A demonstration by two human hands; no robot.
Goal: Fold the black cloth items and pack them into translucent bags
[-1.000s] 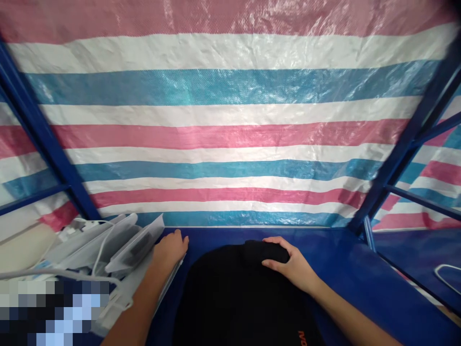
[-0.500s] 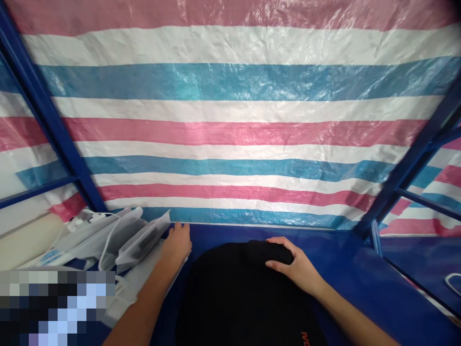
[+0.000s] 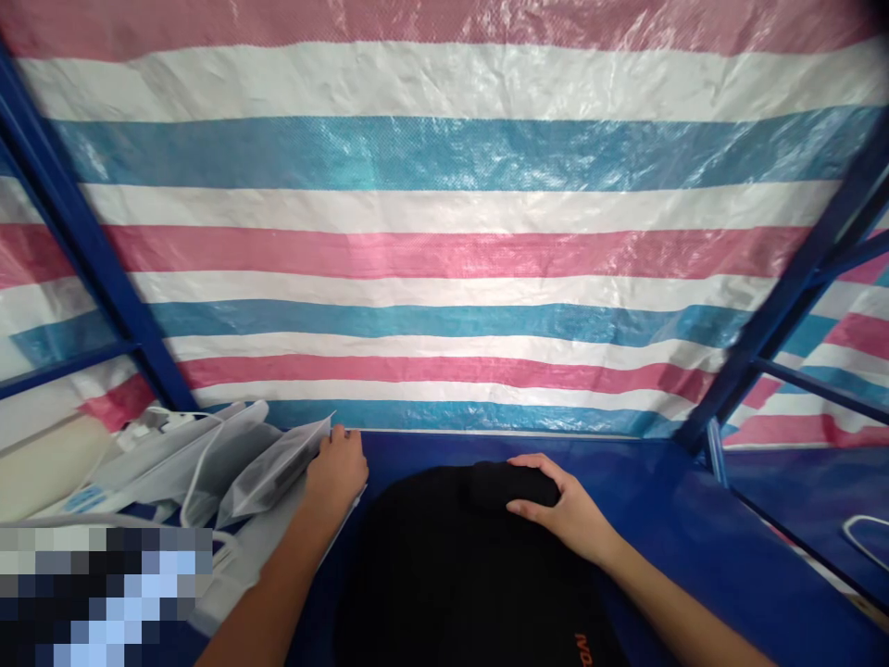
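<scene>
A large, rounded black item (image 3: 444, 574), which looks like a bag with orange lettering, lies at the bottom centre on a blue surface. My right hand (image 3: 569, 514) grips the black bulge (image 3: 514, 486) at its top, thumb in front and fingers over the far side. To the left, my left hand (image 3: 338, 471) is curled over the far end of a pale frosted plastic bag (image 3: 268, 565); its fingertips are partly hidden. Another frosted bag (image 3: 274, 468) leans against that hand, its corner sticking up.
Several pale bags and a white cord (image 3: 201, 454) crowd the left. Blue metal posts (image 3: 104, 269) stand on both sides. A striped plastic sheet (image 3: 444, 250) hangs behind. A white loop (image 3: 865, 537) lies at far right; the lower left corner is pixelated.
The view has shifted slightly. The frosted bag next to my left hand tips a little further toward its fingers. My right hand keeps its grip on the black bulge.
</scene>
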